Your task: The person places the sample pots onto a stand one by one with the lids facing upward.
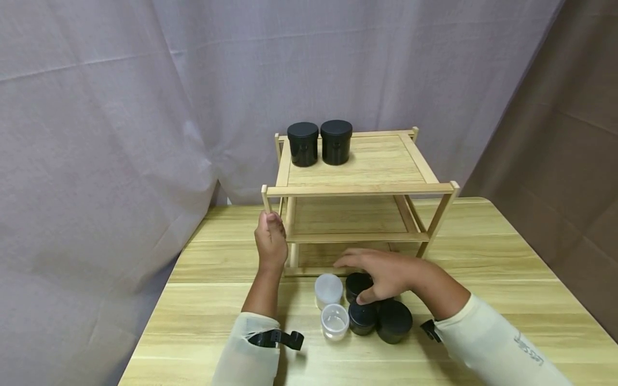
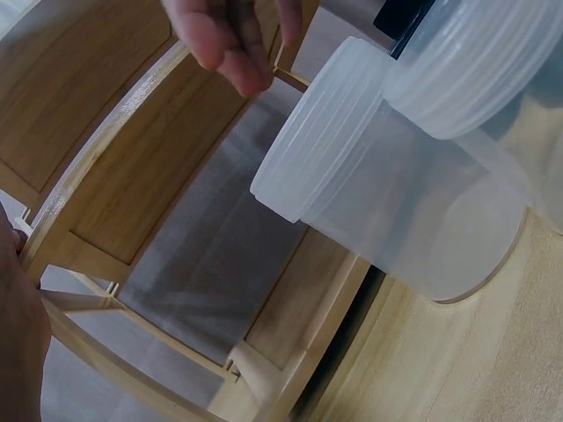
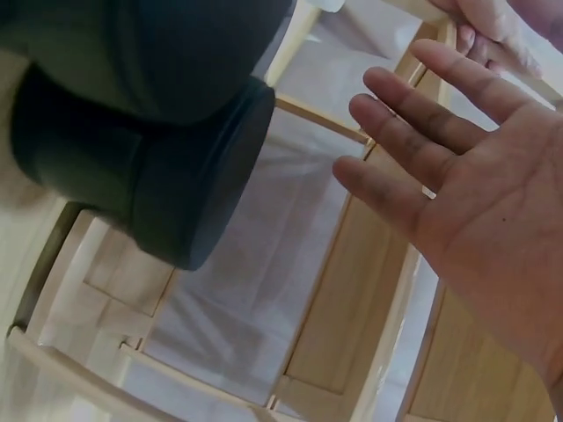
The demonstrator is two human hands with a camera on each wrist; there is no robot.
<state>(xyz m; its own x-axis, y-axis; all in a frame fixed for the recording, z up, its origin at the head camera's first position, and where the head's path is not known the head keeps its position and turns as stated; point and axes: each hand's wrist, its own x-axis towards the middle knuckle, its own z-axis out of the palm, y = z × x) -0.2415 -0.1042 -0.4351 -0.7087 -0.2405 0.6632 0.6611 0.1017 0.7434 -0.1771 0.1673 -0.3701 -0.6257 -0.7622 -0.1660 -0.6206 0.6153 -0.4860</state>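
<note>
The right hand (image 1: 383,272), fingers extended and nothing in its hold, is the nearer one: the black, round, plastic-looking lidded jars (image 1: 394,320) stand upright on the desk (image 1: 193,321) below its palm, apart from it, their axes vertical. Farther left of them, the left hand (image 1: 271,241) grips a post of the pale wooden three-tier rack (image 1: 359,190).
</note>
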